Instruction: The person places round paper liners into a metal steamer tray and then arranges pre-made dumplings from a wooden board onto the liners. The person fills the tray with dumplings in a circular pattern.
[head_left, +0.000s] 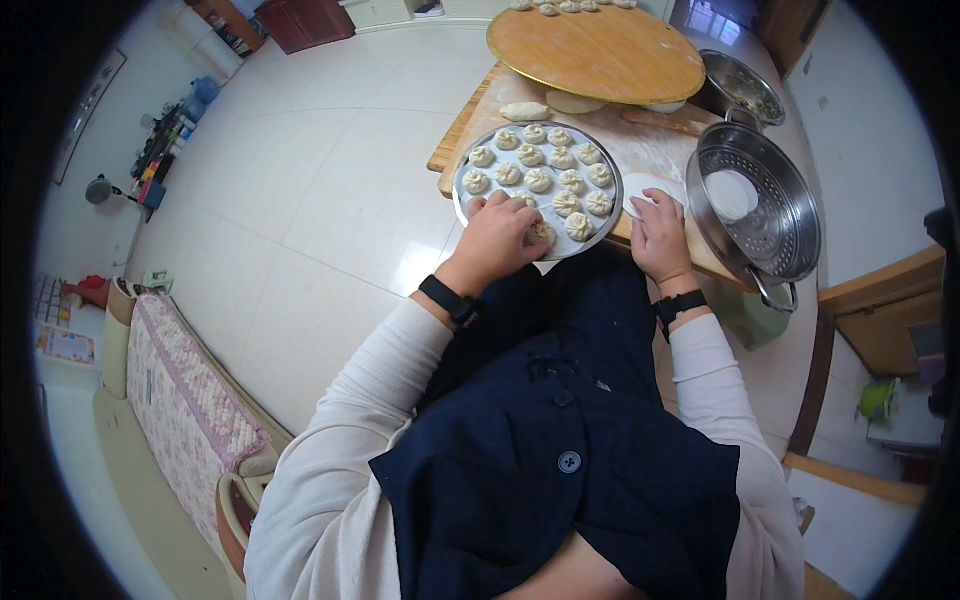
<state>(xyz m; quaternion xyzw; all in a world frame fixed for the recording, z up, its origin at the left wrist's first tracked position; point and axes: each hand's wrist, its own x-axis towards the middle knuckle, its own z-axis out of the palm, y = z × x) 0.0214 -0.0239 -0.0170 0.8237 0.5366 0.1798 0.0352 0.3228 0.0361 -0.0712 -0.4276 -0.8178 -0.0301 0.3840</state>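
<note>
My left hand (495, 236) is over the near edge of a round metal tray (618, 196), its thumb and fingers around a pleated dough bun (541, 234). Rows of similar buns (537, 180) sit on the tray's pale lining. To the right, my right hand (661, 236) is at the near side of white round sheets (646, 187) on the floured board (664, 154). Its fingers are apart and slightly bent, the fingertips over the sheets' edge. Whether they touch the sheets is unclear.
A steamer pot (787, 225) with a perforated base holds white rounds (731, 196) at right. Behind it is a metal bowl of filling (742, 86). A round wooden board (600, 49), a dough piece (525, 112) and a rolling pin (667, 120) lie beyond the tray.
</note>
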